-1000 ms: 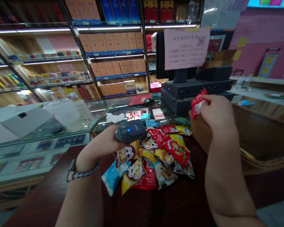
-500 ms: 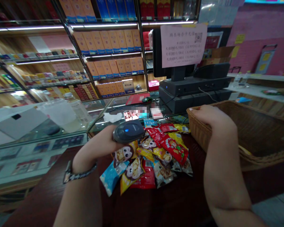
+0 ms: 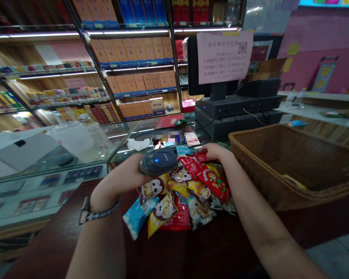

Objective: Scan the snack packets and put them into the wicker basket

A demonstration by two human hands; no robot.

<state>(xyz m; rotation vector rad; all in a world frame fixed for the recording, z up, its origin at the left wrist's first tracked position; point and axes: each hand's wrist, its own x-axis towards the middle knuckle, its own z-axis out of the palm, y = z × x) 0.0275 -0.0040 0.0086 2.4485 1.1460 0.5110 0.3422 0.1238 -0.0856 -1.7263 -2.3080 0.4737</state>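
A dark barcode scanner point(image 3: 159, 161) with a lit blue spot is held in my left hand point(image 3: 130, 167), its head over the left side of a heap of snack packets. My right hand point(image 3: 216, 151) is at the back right of the heap, fingers bent down onto a small red snack packet point(image 3: 201, 156); its fingertips are partly hidden. In the heap lie a larger red packet point(image 3: 213, 180), yellow monkey-face packets point(image 3: 163, 208), a blue-and-white packet point(image 3: 138, 217) and a cow-patterned packet point(image 3: 202, 212), several overlapping. My right forearm covers the heap's right edge.
To the right stands a wicker basket point(image 3: 250, 166) with a yellow item point(image 3: 293, 181) inside. Behind the heap are a lit phone point(image 3: 159, 142) and a till monitor point(image 3: 193, 69) bearing a paper sign point(image 3: 224, 58). A glass counter point(image 3: 58, 186) runs along the left.
My right hand has left the basket's rim and moved left to the back of the packet heap. The basket has turned slightly. My left hand and the scanner have hardly moved. The phone's picture differs.
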